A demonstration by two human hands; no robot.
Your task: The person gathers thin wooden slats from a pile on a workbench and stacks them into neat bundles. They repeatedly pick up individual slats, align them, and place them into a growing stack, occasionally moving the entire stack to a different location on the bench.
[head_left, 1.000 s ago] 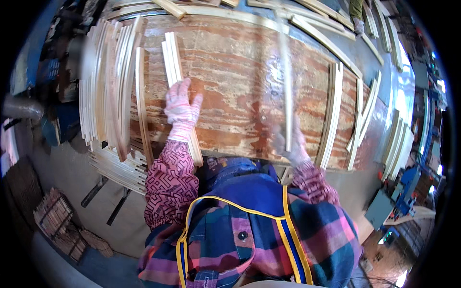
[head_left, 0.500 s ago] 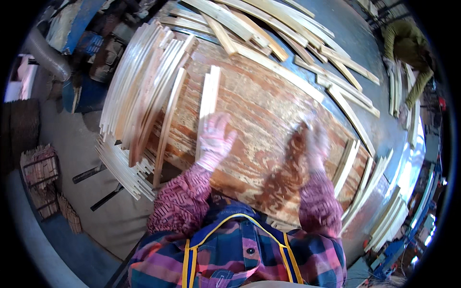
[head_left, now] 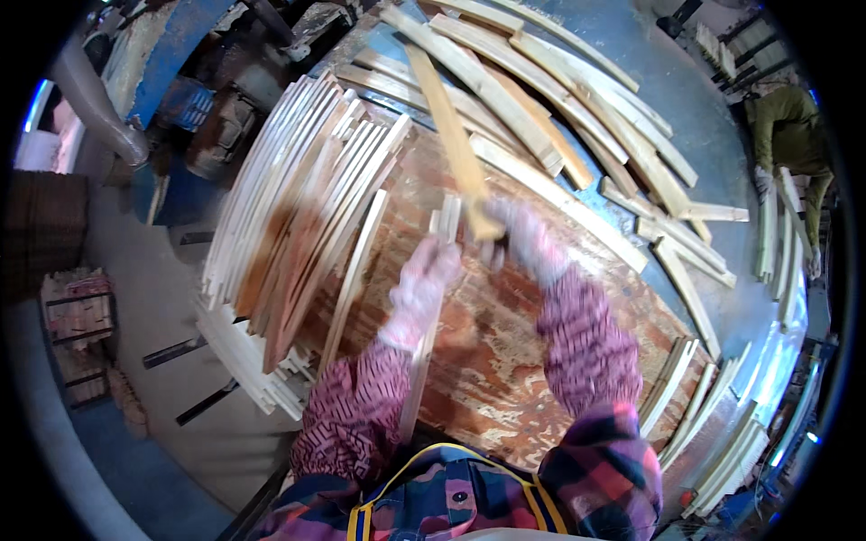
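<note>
My left hand (head_left: 422,287), in a pale glove, is closed on a pair of light wooden strips (head_left: 417,383) lying lengthwise on the worn plywood tabletop (head_left: 505,361). My right hand (head_left: 530,242), also gloved, is at the near end of a yellowish wooden strip (head_left: 442,117) that slants down from the far heap. Its fingers are blurred but appear closed round that end. A single strip (head_left: 356,279) lies to the left of my left hand.
Stacked strips (head_left: 271,198) cover the table's left side. A loose heap of boards (head_left: 541,81) lies beyond it, and more strips (head_left: 669,386) line the right edge. A person in an olive sleeve (head_left: 780,126) handles wood at far right.
My right hand has moved left and away from me to the yellowish strip, whose end has come nearer. My left hand has gone from spread fingers to closed on the strips. The view has shifted.
</note>
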